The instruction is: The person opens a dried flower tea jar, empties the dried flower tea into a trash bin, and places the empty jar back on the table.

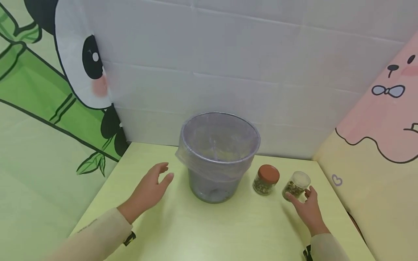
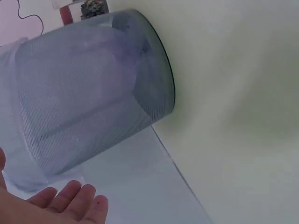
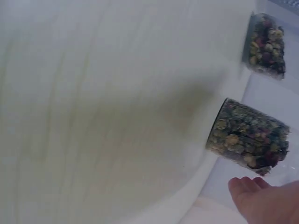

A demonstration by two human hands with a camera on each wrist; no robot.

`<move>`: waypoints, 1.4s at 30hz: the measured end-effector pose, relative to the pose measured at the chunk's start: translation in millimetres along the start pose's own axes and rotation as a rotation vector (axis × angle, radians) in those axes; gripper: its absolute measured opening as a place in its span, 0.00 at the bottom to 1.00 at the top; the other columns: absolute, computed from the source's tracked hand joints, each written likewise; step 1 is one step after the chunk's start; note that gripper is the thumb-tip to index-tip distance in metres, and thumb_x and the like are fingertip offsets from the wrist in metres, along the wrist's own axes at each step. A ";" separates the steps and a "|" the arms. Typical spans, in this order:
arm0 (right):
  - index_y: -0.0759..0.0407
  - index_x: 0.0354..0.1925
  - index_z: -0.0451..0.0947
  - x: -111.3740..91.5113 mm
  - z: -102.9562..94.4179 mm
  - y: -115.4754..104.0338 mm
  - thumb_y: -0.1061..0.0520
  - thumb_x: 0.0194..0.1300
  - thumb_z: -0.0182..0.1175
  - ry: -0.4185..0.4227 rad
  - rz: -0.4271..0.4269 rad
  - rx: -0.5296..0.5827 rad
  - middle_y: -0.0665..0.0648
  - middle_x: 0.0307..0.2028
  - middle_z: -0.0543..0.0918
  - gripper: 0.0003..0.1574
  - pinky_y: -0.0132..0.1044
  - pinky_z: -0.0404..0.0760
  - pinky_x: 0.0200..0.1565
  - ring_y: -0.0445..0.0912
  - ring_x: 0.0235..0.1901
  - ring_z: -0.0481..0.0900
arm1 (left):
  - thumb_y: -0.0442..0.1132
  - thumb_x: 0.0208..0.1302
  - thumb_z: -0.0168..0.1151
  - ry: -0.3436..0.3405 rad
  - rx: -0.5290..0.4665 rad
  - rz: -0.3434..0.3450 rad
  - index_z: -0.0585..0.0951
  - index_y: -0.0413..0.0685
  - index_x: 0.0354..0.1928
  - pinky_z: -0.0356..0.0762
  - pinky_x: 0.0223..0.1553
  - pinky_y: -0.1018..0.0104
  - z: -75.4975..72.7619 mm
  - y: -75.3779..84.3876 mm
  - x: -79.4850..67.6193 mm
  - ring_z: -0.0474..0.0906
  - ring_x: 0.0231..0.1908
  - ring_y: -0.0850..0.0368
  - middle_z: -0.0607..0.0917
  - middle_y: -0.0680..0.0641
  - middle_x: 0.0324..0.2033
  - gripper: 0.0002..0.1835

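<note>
A clear glass jar with a pale lid [image 1: 301,178], filled with dried flowers or herbs [image 3: 247,135], stands on the table at the right. My right hand [image 1: 308,210] is beside it, thumb in front and fingers at its right side; the right wrist view shows a small gap between hand and jar. Left of that jar is a similar one with a reddish-brown lid [image 1: 269,174]. My left hand [image 1: 148,188] hovers left of a mesh waste bin [image 1: 213,188], fingers loosely bent, holding nothing. A translucent bag [image 1: 209,168] lines the bin and folds over its rim.
The pale yellow table [image 1: 202,232] runs back to a white sheet wall [image 1: 209,54]. A panda-and-bamboo printed sheet [image 1: 58,98] bounds the left side, and a pink-and-cream printed sheet [image 1: 375,181] bounds the right.
</note>
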State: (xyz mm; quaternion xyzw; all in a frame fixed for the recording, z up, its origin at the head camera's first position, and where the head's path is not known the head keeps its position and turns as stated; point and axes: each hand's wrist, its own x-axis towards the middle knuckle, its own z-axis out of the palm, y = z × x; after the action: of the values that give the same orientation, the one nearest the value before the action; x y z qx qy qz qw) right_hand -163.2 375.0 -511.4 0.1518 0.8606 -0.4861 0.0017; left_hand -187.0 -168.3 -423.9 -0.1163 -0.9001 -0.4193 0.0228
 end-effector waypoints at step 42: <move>0.63 0.81 0.35 55.4 9.3 16.1 0.38 0.65 0.71 0.079 0.065 0.193 0.73 0.76 0.53 0.71 0.64 0.60 0.70 0.67 0.74 0.55 | 0.56 0.76 0.48 -0.025 -0.205 -0.299 0.72 0.41 0.46 0.73 0.35 0.58 -25.2 82.5 112.6 0.71 0.29 0.53 0.75 0.46 0.30 0.22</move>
State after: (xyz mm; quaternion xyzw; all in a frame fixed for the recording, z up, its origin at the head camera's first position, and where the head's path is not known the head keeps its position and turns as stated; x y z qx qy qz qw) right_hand -213.2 389.3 -538.1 0.1980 0.8039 -0.5599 -0.0309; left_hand -279.0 -114.8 -330.2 0.0121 -0.8601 -0.5060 -0.0630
